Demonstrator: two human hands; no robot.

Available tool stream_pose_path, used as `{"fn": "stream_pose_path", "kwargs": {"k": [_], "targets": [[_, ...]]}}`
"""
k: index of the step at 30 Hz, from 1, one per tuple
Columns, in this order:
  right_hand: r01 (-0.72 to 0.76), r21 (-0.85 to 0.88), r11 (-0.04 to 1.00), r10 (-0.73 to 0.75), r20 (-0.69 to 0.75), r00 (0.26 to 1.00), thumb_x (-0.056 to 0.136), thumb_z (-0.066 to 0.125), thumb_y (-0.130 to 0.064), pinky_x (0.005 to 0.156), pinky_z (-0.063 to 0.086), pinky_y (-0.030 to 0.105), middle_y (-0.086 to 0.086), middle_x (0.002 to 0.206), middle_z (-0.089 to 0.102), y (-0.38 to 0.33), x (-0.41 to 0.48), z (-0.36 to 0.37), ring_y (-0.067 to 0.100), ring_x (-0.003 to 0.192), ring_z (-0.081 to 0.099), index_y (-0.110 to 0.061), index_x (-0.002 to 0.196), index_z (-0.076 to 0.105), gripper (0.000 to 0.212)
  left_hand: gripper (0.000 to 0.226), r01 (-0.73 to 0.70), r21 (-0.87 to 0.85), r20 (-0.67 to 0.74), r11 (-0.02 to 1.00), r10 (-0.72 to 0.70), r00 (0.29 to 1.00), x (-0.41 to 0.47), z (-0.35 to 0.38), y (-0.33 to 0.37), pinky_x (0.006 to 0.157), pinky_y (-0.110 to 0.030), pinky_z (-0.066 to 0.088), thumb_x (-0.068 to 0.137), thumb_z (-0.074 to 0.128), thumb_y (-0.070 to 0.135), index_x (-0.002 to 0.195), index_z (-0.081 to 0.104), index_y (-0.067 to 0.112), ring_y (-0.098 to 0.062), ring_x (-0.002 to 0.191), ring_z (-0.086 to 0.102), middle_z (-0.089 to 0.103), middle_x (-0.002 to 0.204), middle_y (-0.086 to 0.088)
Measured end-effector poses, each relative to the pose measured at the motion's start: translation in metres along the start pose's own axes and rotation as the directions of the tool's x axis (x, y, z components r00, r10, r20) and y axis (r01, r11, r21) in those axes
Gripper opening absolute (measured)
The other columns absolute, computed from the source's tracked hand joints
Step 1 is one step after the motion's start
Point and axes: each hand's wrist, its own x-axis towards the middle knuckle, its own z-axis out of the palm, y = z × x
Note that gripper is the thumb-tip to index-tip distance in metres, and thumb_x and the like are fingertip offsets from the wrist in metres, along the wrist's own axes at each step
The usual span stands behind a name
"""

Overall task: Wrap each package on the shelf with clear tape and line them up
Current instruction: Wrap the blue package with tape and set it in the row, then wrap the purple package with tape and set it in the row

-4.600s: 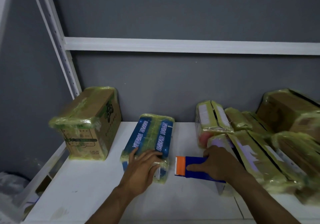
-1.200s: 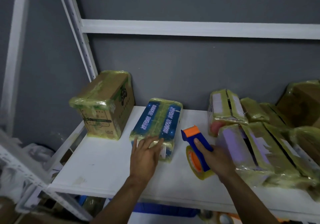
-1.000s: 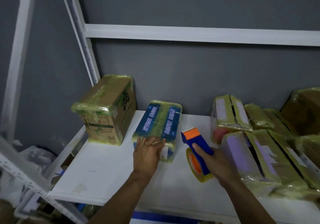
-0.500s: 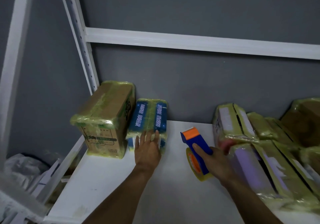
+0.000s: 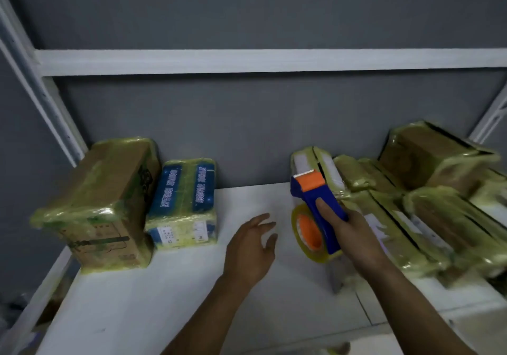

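The right hand's fingers (image 5: 326, 213) are clenched round the blue handle of the tape dispenser (image 5: 315, 195), forefinger laid along its back. The right hand (image 5: 356, 234) holds it tilted above the shelf (image 5: 164, 299), orange guard and toothed blade uppermost. The left hand (image 5: 251, 247) is released, its fingers (image 5: 260, 221) loosely spread and holding nothing, and it hovers over bare white board just left of the dispenser.

The blade is the nearest hazard: a left-hand reach across to the right could graze those teeth. The tape's free end cannot be made out, and if it lies flat on the roll it will probably need picking loose. The heap of packages (image 5: 428, 217) at the right leans piece on piece under slick film. Drawing one out one-handed may well send its neighbours sliding toward the front edge.

The roll of tape (image 5: 310, 236) is clear with a yellowish cast, wound on an orange core. The blue package (image 5: 183, 203) is a squat printed block, banded in wrinkled glossy tape. It sits at the back left, right against the brown carton (image 5: 101, 203), a taller cardboard box whose corners are softened by layers of film. Every parcel in the heap looks boxy and glossy — which of them lacks tape, I cannot tell.
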Motion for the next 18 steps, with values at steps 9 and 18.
{"fn": "stream_pose_path", "kwargs": {"k": [9, 18], "targets": [[0.149, -0.204, 0.967, -0.173, -0.104, 0.979, 0.083, 0.065, -0.071, 0.043, 0.033, 0.016, 0.0, 0.046, 0.049, 0.01, 0.031, -0.12, 0.012, 0.04, 0.047, -0.004, 0.065, 0.054, 0.07, 0.071, 0.051, 0.01, 0.267, 0.999, -0.052, 0.962, 0.046, 0.083, 0.109, 0.107, -0.032, 0.046, 0.087, 0.063, 0.064, 0.149, 0.043, 0.036, -0.012, 0.135, 0.048, 0.039, 0.154, 0.019], [0.165, -0.295, 0.941, -0.187, -0.046, 0.981, 0.092, 0.066, -0.058, 0.049, 0.037, 0.025, -0.003, 0.042, 0.051, 0.052, 0.064, -0.173, 0.007, 0.036, 0.046, -0.02, 0.056, 0.049, 0.055, 0.07, 0.212, -0.028, 0.256, 0.977, -0.198, 0.946, 0.041, 0.149, 0.14, 0.109, -0.035, 0.035, 0.09, 0.068, 0.044, 0.151, 0.035, 0.039, -0.034, 0.14, 0.032, 0.022, 0.16, -0.003]]}}
